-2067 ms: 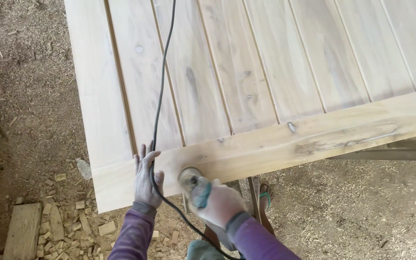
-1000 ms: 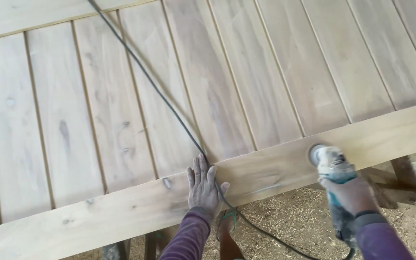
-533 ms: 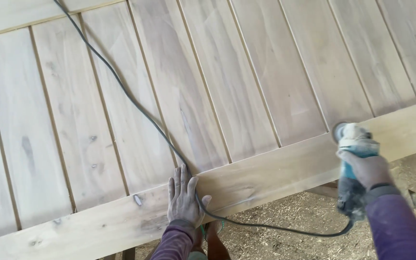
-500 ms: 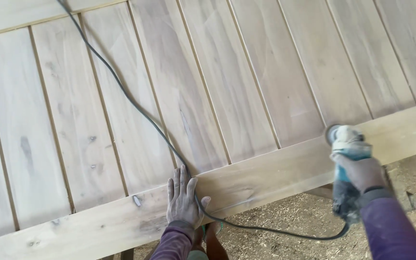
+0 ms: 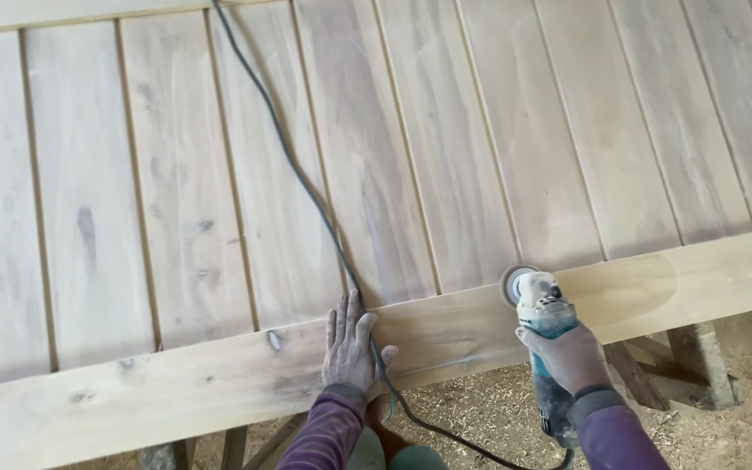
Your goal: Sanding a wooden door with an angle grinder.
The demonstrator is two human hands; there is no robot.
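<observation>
Right hand (image 5: 572,355) wraps its fingers tight round the teal-and-white handheld electric sander (image 5: 543,326), its round disc down on the pale wooden cross rail (image 5: 219,383) at 5 o'clock. Left hand (image 5: 350,348) lies flat on that rail at 6 o'clock, fingers spread slightly, touching the black power cord (image 5: 302,187) that runs to 12 o'clock across the pale vertical-plank wooden panel (image 5: 411,139).
</observation>
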